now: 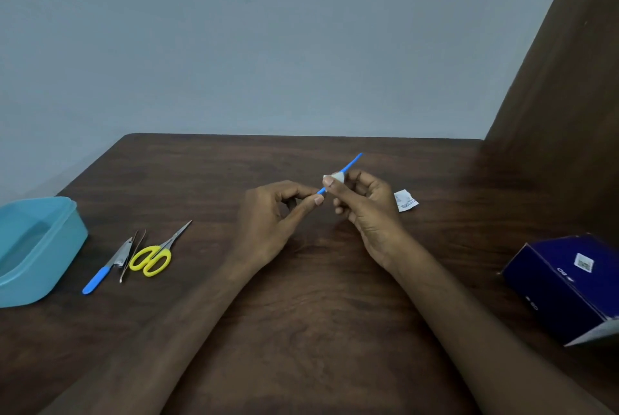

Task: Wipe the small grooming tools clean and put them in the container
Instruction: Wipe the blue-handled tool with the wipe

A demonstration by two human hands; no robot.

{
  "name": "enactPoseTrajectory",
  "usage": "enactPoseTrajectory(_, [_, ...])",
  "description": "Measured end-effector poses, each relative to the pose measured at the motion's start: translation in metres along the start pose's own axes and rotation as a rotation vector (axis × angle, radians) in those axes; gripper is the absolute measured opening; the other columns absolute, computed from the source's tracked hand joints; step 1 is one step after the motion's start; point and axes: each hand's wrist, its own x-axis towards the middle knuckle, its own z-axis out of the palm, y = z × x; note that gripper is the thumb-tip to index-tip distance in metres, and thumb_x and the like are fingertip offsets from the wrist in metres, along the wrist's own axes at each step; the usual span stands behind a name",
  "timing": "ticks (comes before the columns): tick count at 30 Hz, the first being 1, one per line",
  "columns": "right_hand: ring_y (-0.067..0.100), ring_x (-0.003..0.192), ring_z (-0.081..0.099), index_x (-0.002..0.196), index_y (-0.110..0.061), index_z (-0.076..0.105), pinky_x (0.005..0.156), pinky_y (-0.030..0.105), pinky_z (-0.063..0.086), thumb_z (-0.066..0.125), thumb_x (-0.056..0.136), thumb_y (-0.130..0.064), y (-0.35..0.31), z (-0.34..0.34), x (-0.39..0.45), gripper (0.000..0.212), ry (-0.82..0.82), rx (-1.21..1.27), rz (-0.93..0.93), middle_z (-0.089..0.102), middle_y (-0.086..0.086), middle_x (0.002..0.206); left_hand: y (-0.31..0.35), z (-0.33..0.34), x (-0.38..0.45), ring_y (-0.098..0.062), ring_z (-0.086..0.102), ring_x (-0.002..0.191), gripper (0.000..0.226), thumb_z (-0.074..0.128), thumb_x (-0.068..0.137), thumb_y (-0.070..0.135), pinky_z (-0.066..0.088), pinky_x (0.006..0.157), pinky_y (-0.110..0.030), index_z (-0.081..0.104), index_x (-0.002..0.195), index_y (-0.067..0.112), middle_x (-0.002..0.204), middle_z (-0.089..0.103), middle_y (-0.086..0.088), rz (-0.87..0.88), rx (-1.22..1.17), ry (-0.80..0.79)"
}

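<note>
Two hands meet over the middle of the dark brown wooden table, and between them lies what my next move turns on. Working down in size: the translucent light-blue plastic container sits open at the far left edge, well apart from both hands and on the left hand's side. The left hand pinches the near end of a thin blue plastic stick tool. The right hand grips a small white wipe pad folded round the stick's middle. The stick's long axis runs from near-left to far-right, its free tip pointing away from me. I judge the wiping stroke should slide along that axis towards the tip, and the left hand, being nearer the container, should then carry it over. Beside the container wait yellow-handled steel scissors, a blue-handled metal clipper and slim metal tweezers.
</note>
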Motion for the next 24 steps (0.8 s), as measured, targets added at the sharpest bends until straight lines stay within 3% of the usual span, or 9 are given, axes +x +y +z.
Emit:
enactPoseTrajectory(5, [0.007, 0.07, 0.064, 0.103, -0.012, 0.073, 0.07, 0.028, 0.05, 0.087, 0.087, -0.014, -0.002, 0.003, -0.004, 0.022, 0.072, -0.027, -0.113, 0.079, 0.001, 0.088, -0.003, -0.001, 0.0, -0.013, 0.068, 0.071, 0.005, 0.082, 0.094, 0.033, 0.049, 0.063, -0.024, 0.085, 0.097, 0.03, 0.086, 0.078, 0.018, -0.035, 0.023, 0.03])
enactPoseTrajectory(9, [0.014, 0.083, 0.069, 0.101, -0.017, 0.064, 0.077, 0.037, 0.051, 0.094, 0.079, -0.017, -0.001, 0.003, -0.003, 0.036, 0.192, -0.036, -0.159, 0.079, 0.006, 0.09, -0.008, 0.0, 0.002, -0.012, 0.069, 0.07, 0.007, 0.081, 0.093, 0.04, 0.057, 0.067, -0.038, 0.085, 0.092, 0.035, 0.085, 0.079, 0.021, -0.129, 0.021, 0.048])
enactPoseTrajectory(12, [0.01, 0.082, 0.068, 0.093, -0.016, 0.064, 0.076, 0.035, 0.052, 0.09, 0.083, -0.013, -0.001, -0.002, 0.0, 0.028, 0.262, -0.033, -0.21, 0.077, 0.0, 0.09, -0.013, 0.0, 0.003, -0.015, 0.07, 0.068, 0.012, 0.08, 0.092, 0.046, 0.058, 0.066, -0.043, 0.085, 0.09, 0.036, 0.081, 0.078, 0.02, -0.202, 0.025, 0.095])
enactPoseTrajectory(18, [0.01, 0.085, 0.07, 0.092, -0.012, 0.077, 0.076, 0.028, 0.056, 0.084, 0.089, -0.007, 0.001, 0.003, -0.004, 0.009, 0.17, -0.035, -0.216, 0.079, 0.002, 0.091, -0.01, 0.0, 0.004, -0.012, 0.07, 0.066, 0.007, 0.082, 0.092, 0.041, 0.056, 0.062, -0.037, 0.085, 0.089, 0.035, 0.08, 0.077, 0.025, -0.221, 0.046, 0.092])
enactPoseTrajectory(24, [0.016, 0.086, 0.072, 0.092, -0.015, 0.083, 0.079, 0.031, 0.06, 0.08, 0.091, -0.007, -0.001, 0.007, -0.009, 0.008, 0.108, -0.007, -0.151, 0.082, 0.009, 0.097, -0.009, 0.0, 0.002, -0.006, 0.065, 0.057, 0.006, 0.087, 0.086, 0.042, 0.049, 0.054, -0.029, 0.084, 0.089, 0.038, 0.073, 0.076, 0.021, -0.235, 0.047, 0.111])
